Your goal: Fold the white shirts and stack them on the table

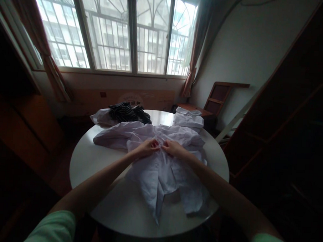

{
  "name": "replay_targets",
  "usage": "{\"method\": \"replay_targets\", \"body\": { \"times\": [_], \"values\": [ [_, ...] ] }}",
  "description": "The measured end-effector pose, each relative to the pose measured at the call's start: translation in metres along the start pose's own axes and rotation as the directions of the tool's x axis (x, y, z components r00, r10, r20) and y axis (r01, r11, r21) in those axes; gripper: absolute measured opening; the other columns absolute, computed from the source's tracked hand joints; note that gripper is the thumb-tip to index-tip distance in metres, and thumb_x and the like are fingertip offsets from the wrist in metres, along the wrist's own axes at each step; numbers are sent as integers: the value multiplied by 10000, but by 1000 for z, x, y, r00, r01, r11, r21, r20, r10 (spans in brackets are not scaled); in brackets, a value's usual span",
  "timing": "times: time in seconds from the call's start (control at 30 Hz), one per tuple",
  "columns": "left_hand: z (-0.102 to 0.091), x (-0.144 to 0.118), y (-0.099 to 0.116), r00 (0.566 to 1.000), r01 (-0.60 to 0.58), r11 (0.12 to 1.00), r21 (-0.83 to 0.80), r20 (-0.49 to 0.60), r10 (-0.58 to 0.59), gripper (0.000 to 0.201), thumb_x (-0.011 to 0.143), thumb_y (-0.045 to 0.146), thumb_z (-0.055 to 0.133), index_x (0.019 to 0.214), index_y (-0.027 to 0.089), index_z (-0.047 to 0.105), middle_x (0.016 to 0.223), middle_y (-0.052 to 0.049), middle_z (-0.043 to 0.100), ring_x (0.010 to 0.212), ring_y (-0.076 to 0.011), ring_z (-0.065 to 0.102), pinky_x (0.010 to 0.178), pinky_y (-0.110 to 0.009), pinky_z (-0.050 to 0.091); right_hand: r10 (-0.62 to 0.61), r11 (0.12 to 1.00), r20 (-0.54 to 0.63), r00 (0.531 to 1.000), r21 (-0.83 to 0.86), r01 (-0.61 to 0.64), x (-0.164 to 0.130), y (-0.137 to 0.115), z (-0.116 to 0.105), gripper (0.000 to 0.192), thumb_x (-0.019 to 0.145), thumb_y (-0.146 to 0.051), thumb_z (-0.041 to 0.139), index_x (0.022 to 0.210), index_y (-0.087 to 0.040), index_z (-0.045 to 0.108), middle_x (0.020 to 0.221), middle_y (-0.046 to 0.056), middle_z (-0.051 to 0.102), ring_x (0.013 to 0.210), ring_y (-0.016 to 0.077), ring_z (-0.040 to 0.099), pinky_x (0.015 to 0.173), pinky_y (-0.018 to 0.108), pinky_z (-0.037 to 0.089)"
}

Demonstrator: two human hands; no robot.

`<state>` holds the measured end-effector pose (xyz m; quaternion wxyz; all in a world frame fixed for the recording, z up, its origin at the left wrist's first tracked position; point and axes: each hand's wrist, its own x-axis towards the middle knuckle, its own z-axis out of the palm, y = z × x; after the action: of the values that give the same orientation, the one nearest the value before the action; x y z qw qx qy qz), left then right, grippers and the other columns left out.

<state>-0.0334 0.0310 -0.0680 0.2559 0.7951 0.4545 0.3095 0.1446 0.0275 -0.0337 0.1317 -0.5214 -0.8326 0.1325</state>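
A white shirt point(159, 171) lies spread on the round white table point(95, 161), its sleeves reaching left and right. My left hand point(147, 148) and my right hand point(172, 148) meet at the shirt's front near the collar, fingers pinching the fabric edges close together. Both forearms stretch over the table from the near edge.
A folded white garment point(188, 118) sits at the table's far right. A dark striped garment point(128, 112) lies on another pale cloth point(102, 116) at the far left. A wooden chair point(218, 96) stands behind, dark wooden furniture point(290, 123) to the right, windows point(114, 33) beyond.
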Motion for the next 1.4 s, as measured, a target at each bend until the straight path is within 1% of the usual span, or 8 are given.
{"method": "replay_targets", "body": {
  "times": [0.17, 0.33, 0.5, 0.73, 0.87, 1.13, 1.3, 1.4],
  "values": [
    [2, -9, -5, 994, -111, 974, 196, 33, 107, 266, 654, 372, 646, 800, 162, 570, 796, -8, 559, 694, -133, 500, 613, -240, 400, 58, 996, -71, 996, -58, -62, 9, 3, 8, 199, 741, -316, 571, 829, -144, 616, 789, 78, 646, 687, 179, 575, 568, 234, 363],
    [6, -7, -4, 998, -65, 971, 228, -4, 67, 219, 686, 348, 624, 803, 166, 588, 786, -9, 563, 682, -133, 505, 605, -237, 401, 124, 991, -94, 988, -47, -129, 9, 9, 11, 159, 760, -241, 522, 847, -151, 620, 801, 68, 654, 692, 168, 579, 568, 227, 348],
    [13, -6, -1, 996, 37, 974, 223, -89, -17, 155, 716, 291, 584, 794, 161, 617, 745, -10, 577, 666, -137, 522, 599, -238, 397, 98, 992, -91, 991, -68, -105, 1, 1, -1, 165, 768, -307, 562, 797, -159, 628, 774, 56, 655, 655, 150, 563, 537, 223, 313],
    [17, -4, -5, 994, 58, 982, 178, -104, -40, 101, 712, 245, 573, 714, 148, 601, 666, 8, 553, 605, -115, 490, 547, -223, 346, -37, 999, -88, 995, -22, 35, -4, -21, -23, 217, 736, -353, 629, 732, -137, 646, 710, 50, 647, 646, 137, 547, 547, 212, 319],
    [19, -6, -5, 988, 77, 978, 194, -150, -48, 113, 695, 251, 594, 690, 146, 552, 639, 23, 520, 582, -105, 457, 522, -219, 307, -112, 993, -44, 993, 43, 114, -5, -27, -8, 165, 718, -291, 640, 711, -127, 652, 660, 26, 625, 593, 112, 516, 511, 202, 292],
    [22, -8, -5, 974, 62, 993, 101, -223, -38, 94, 646, 154, 585, 700, 163, 508, 612, 55, 495, 560, -81, 453, 521, -199, 319, -128, 956, -29, 991, 263, 131, -4, -5, 21, 95, 706, -164, 577, 679, -116, 654, 624, 5, 619, 584, 108, 529, 523, 191, 325],
    [21, -10, 0, 953, 12, 999, 50, -303, 4, 148, 655, 220, 599, 758, 167, 507, 644, 44, 515, 559, -83, 471, 519, -199, 353, 5, 981, -162, 987, 190, 26, -2, -5, 22, 76, 720, -163, 564, 732, -125, 630, 692, 23, 627, 648, 127, 542, 591, 215, 362],
    [22, -11, 6, 952, -52, 994, 97, -297, 79, 105, 669, 201, 574, 745, 170, 508, 642, 40, 522, 560, -81, 471, 523, -197, 358, 69, 971, -188, 980, 238, -23, 0, -5, 23, 77, 733, -161, 550, 764, -124, 610, 724, 32, 625, 670, 126, 541, 615, 219, 380]
  ]
}}
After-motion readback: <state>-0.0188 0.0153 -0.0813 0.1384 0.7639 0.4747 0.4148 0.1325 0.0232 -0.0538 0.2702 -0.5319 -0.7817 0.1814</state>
